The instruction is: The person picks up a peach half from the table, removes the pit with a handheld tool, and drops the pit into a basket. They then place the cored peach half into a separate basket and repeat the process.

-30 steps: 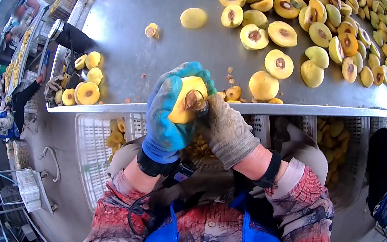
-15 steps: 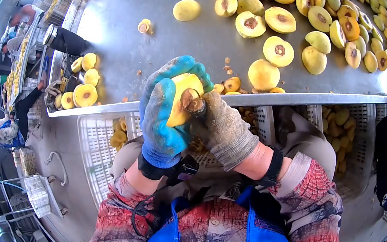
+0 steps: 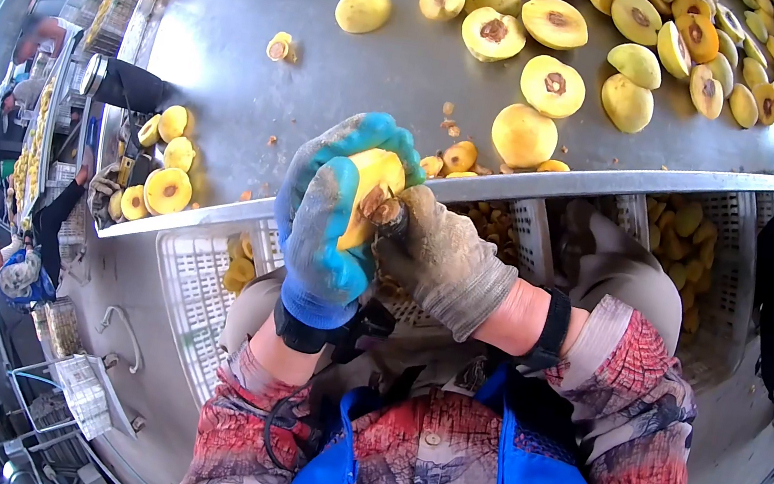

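Above crates (image 3: 190, 284), both gloved hands (image 3: 335, 219) (image 3: 445, 256) meet, fingers curled.

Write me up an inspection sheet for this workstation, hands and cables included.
Surface: metal tabletop, scattered with small brown bits.
Job's things: yellow fruit in hand; cut halves on the table, densest toward the far right.
Clutter: dark cylindrical object beside fruit at the left corner.
Grippers: none; two gloved hands. Left hand grips the fruit; right hand meets it, a dark item at its fingertips, too unclear to identify.
Cables: thin dark cord looping near the left sleeve, ends unclear.
Surroundings: perforated crate below the table edge; another person at left.
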Motion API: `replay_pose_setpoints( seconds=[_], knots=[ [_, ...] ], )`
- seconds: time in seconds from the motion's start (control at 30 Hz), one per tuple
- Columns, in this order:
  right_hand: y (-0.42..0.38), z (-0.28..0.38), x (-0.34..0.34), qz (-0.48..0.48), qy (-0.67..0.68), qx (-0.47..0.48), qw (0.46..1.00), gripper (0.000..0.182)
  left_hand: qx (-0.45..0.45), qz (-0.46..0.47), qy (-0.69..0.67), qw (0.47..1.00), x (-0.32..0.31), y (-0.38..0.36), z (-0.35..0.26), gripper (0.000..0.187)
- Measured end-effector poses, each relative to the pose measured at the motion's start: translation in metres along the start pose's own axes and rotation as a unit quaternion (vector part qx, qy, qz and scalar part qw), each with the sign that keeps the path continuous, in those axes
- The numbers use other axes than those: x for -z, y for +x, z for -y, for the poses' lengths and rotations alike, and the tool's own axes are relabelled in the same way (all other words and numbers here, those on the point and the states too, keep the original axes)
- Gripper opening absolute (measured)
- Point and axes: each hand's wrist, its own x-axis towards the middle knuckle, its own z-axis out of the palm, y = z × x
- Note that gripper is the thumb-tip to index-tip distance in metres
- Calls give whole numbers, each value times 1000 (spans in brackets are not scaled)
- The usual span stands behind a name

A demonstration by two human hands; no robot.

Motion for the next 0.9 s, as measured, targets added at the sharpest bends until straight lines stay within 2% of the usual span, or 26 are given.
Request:
replay_pose_setpoints(
  seconds=[0.07,0.17,0.27,0.3,0.33,0.4,0.43,0.5,0.6,0.7,0.77,0.9],
  knots=[
    [5,8,5,60,22,-123,990,46,39,13,-46,998,3,4,-2,41],
    [1,-1,-9,31,6,-119,992,49,120,42,-49,991,12,11,-10,42],
    [2,3,-5,73,4,-177,982,50,176,36,-6,984,11,13,-11,43],
    [3,-1,-5,90,21,-144,985,50,187,29,11,982,9,13,-11,43],
    [4,-8,-5,107,37,-111,987,51,148,6,4,989,4,12,-10,43],
    [5,-8,-3,114,83,-113,984,49,66,-38,-12,997,-9,10,-5,45],
    [6,-2,1,104,115,-148,977,46,57,-34,-8,998,-9,8,-4,44],
    [3,-12,-14,51,112,-126,984,41,42,-24,3,999,-8,5,0,41],
    [-2,-17,-20,51,55,-126,989,42,120,12,33,992,0,7,-7,39],
    [-7,-19,-22,44,110,-80,990,46,172,52,30,983,5,10,-14,29],
    [-4,2,0,117,102,-162,975,50,212,82,43,973,6,16,-20,27],
    [-8,12,11,208,211,-271,916,60,249,128,54,958,8,20,-22,25]
  ],
)
